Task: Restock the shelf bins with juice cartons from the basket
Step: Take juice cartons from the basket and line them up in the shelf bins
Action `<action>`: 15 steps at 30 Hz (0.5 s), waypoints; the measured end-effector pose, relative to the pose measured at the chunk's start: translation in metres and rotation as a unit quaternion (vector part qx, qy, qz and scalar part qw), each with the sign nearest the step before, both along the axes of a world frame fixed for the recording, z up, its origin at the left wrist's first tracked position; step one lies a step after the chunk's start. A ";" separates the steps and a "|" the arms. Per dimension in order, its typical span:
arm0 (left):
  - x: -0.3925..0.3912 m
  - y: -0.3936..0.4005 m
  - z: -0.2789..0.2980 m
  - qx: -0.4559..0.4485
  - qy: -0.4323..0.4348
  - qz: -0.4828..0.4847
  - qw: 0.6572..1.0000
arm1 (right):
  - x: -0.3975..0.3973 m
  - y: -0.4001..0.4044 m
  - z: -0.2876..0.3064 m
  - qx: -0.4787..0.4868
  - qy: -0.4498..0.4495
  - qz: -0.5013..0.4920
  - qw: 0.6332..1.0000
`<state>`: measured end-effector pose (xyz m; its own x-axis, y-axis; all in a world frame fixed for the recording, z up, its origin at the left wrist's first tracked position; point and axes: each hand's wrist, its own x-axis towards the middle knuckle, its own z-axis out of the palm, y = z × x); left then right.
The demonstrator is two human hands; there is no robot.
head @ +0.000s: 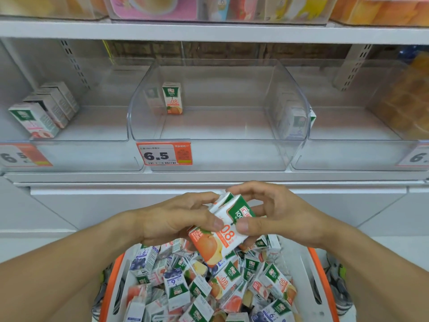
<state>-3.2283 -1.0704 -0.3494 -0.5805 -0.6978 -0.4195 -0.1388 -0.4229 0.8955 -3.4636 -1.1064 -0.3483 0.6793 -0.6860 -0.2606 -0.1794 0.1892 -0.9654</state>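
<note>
Both hands hold one orange juice carton (218,238) above the basket (318,282). My left hand (176,219) grips its left side and my right hand (271,217) pinches its right side, thumb on the front. The carton is tilted, its green top pointing away from me. The white basket with an orange rim holds several mixed juice cartons (202,289). On the shelf, the clear middle bin (218,145) contains a single upright orange carton (173,98) at its back left.
The left bin (88,154) holds three peach cartons (44,110) in a row. A carton (297,122) stands in the right bin (348,156). Price tags reading 6.5 (163,154) hang on the bin fronts. A stocked shelf (209,31) runs above.
</note>
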 end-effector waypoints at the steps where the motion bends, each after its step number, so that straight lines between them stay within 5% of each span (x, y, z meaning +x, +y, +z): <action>1: 0.001 0.000 0.000 -0.010 -0.010 0.009 1.000 | 0.001 0.000 0.000 -0.006 0.011 0.003 1.000; 10: 0.015 0.006 0.007 -0.137 -0.038 0.121 0.982 | 0.024 0.006 0.004 -0.089 0.016 -0.036 0.995; 15: 0.030 0.014 0.030 -0.374 -0.025 0.120 0.919 | 0.040 0.020 0.029 -0.377 -0.041 -0.086 0.921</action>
